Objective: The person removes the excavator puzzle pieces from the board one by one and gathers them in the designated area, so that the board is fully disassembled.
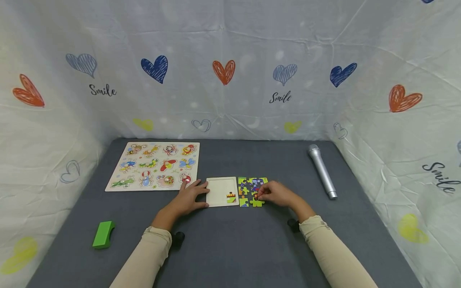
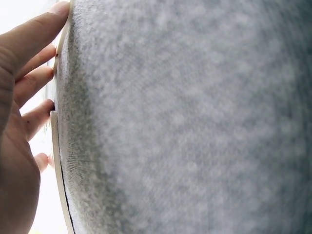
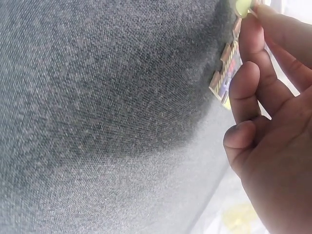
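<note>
My left hand (image 1: 188,199) lies with spread, straight fingers at the left edge of a pale puzzle tray (image 1: 217,191). Its thumb touches the tray's lower left side, and other fingertips reach the border of the insect board. A colourful piece (image 1: 231,198) sits in the tray's lower right corner. Against the tray's right side lie several loose jigsaw pieces (image 1: 243,192), mostly green with orange and purple. Over them my right hand (image 1: 280,195) pinches a jigsaw piece (image 3: 243,7) between thumb and forefinger; its light green end shows in the right wrist view, the rest being hidden.
A wooden insect puzzle board (image 1: 153,166) lies at the back left. At the right is a silver microphone (image 1: 323,173), and a green arched block (image 1: 103,235) stands at the front left. White cloth printed with hearts (image 1: 224,73) hangs around the grey table (image 1: 237,248).
</note>
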The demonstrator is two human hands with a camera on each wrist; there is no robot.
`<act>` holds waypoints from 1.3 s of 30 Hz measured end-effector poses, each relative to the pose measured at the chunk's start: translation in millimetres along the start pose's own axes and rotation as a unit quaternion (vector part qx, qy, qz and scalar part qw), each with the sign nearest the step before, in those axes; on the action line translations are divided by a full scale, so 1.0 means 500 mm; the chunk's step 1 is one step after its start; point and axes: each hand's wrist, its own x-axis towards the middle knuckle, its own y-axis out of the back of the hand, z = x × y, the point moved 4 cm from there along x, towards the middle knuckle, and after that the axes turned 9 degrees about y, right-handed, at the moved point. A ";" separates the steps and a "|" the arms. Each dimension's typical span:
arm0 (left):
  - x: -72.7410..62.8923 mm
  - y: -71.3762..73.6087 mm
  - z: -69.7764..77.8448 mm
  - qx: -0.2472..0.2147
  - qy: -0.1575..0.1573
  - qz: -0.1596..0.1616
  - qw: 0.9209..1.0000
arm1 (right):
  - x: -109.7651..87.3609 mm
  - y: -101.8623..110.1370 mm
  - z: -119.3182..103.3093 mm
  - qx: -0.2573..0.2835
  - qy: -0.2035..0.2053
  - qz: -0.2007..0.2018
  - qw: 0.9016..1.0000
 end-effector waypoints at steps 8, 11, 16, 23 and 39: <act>-0.003 0.002 0.001 -0.001 -0.005 0.000 1.000 | 0.001 -0.004 0.004 -0.007 -0.007 0.007 1.000; -0.003 0.002 0.001 -0.001 -0.004 0.001 1.000 | 0.003 -0.004 0.002 -0.006 -0.010 0.016 1.000; -0.002 0.002 -0.001 -0.001 0.000 0.000 1.000 | 0.022 -0.012 -0.020 -0.004 -0.002 0.027 1.000; 0.000 -0.001 -0.003 0.005 0.008 -0.005 1.000 | 0.073 -0.048 -0.068 -0.050 0.024 0.013 0.998; -0.002 0.004 0.000 0.000 0.019 -0.013 1.000 | 0.118 -0.088 -0.099 -0.124 0.037 -0.011 0.992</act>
